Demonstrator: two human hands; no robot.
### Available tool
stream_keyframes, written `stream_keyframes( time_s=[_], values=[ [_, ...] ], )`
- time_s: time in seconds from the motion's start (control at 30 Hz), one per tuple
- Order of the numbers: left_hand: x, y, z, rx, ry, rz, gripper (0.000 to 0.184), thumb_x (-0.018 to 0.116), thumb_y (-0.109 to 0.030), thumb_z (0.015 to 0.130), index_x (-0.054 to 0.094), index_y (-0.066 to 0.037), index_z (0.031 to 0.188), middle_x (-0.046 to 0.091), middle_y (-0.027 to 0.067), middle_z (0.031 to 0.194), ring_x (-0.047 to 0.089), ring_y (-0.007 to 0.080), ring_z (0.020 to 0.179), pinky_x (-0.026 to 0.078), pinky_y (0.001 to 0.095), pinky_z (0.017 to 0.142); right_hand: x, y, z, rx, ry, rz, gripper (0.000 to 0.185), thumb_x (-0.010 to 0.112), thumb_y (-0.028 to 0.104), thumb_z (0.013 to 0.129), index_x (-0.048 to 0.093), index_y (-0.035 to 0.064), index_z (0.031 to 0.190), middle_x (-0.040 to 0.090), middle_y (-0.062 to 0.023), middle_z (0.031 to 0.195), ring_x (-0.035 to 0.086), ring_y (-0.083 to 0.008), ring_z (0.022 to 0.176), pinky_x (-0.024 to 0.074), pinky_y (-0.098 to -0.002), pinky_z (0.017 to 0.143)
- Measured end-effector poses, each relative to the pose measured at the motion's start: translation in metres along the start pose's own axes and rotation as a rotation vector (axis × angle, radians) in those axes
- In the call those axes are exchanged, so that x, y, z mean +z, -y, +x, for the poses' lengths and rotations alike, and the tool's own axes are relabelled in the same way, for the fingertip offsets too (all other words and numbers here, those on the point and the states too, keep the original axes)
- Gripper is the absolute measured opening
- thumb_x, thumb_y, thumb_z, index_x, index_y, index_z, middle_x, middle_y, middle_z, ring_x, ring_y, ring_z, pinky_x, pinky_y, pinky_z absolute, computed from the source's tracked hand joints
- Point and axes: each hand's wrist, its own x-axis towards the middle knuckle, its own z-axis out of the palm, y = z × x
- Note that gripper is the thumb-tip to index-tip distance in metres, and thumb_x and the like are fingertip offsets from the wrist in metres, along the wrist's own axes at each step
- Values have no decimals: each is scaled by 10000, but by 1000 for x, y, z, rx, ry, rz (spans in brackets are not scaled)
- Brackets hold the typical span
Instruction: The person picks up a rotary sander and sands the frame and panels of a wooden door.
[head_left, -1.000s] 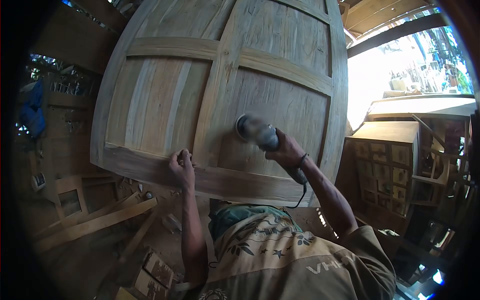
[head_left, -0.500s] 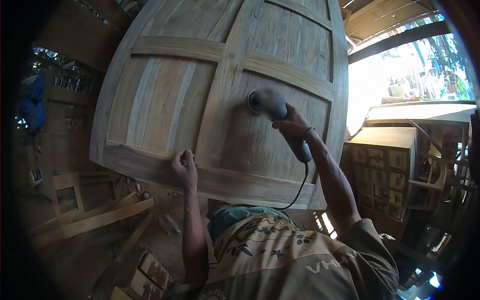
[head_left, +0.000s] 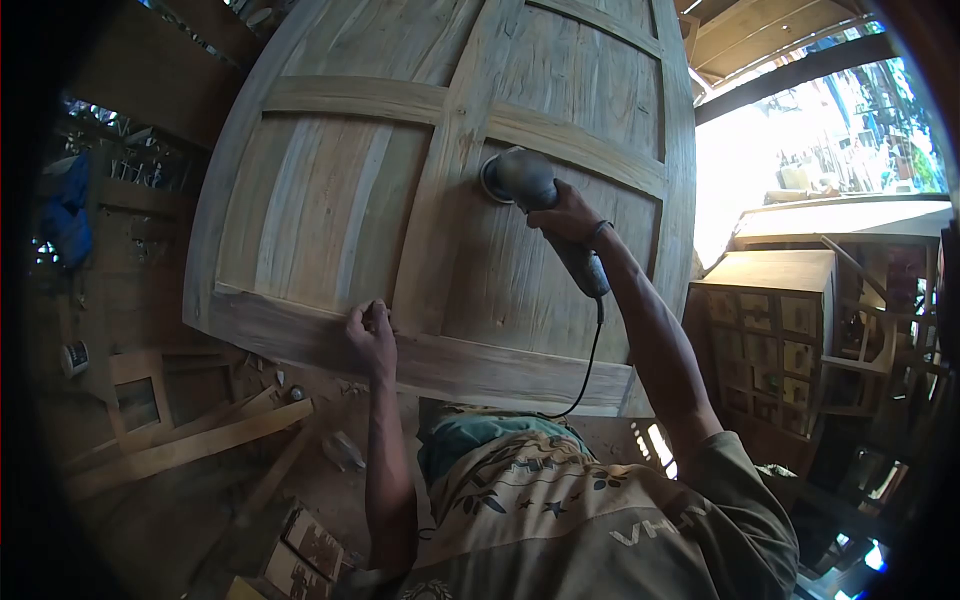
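My right hand (head_left: pixel 568 213) is wrapped round the body of a grey handheld disc sander (head_left: pixel 528 180). Its round head lies against the recessed lower right panel of a large wooden panelled door (head_left: pixel 420 270), close to the upper left corner of that panel. A black cord (head_left: pixel 596 350) runs from the tool's rear down toward my waist. Against the door's bottom rail (head_left: pixel 290 325) rests my left hand (head_left: pixel 373 335), its fingers curled closed. Whatever may be inside those fingers is hidden.
Wooden boards (head_left: pixel 190 450) lean and lie on the ground at lower left. To the right of the door stands a wooden cabinet (head_left: pixel 765 340) with a gridded front. A blue cloth-like item (head_left: pixel 68 215) hangs at far left. Bright daylight enters at upper right.
My right hand and the disc sander have moved up and to the left across the panel. The cord has shifted left with them. My left hand stays on the bottom rail.
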Motion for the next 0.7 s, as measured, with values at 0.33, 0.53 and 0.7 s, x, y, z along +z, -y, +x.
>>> stream_keyframes(
  time_s=[0.33,0.53,0.7],
  values=[
    [3,13,2,63,-26,-12,207,650,-158,975,699,43,980,722,87,824,673,131,733,515,292,667,-4,-4,-53,46,42,-45,629,832,279,625,650,-12,1152,725,-137,985,696,-239,922,549,-366,858],
    [4,28,9,190,-37,35,226,649,-185,988,687,35,1021,673,46,798,599,85,579,521,241,479,-6,-2,0,-16,-29,93,571,832,269,634,671,-9,1106,724,-107,959,696,-213,875,560,-352,806],
    [5,31,9,176,-31,-4,226,647,-185,990,683,37,1008,670,48,790,600,83,574,519,239,477,-19,-8,-19,98,-6,123,546,827,262,651,673,-3,1103,721,-108,966,692,-207,871,558,-342,802]
  ],
)
